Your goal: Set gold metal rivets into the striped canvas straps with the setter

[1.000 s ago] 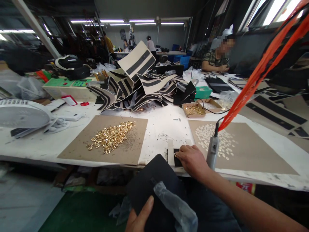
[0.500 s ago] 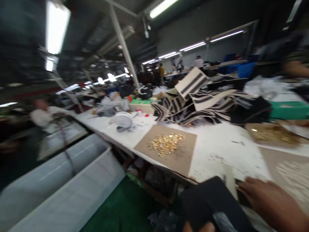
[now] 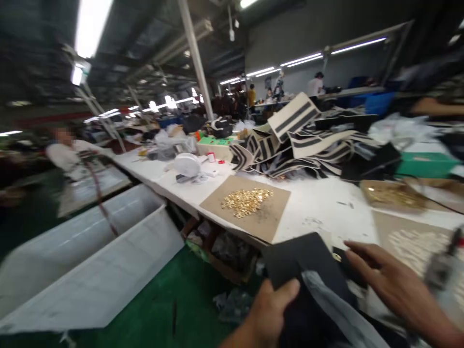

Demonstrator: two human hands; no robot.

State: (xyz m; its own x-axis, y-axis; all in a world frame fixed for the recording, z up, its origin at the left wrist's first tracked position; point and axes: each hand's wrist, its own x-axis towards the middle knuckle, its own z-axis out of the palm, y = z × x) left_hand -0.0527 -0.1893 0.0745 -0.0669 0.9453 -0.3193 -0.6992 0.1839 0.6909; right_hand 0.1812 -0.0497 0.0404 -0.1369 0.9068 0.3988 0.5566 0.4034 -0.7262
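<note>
A black panel is held up at the near edge of the table, right of centre, with clear plastic film draped over its near part. It is pinched by the left hand, the thumb closed over its lower edge. The right hand is spread flat and open with nothing gripped, its fingers stretched toward a small gold ring just beside the panel. Contact cannot be told through the blur. It is judged that the panel is best kept steady and the film kept clear of the ring, so that the small part is not knocked off the edge.

The hall is lit by long ceiling tubes, and a green floor is seen at the near left. A long white table is set from far left to near right. Striped pieces are heaped at its far side, and gold rings are scattered on a brown card at its middle.
</note>
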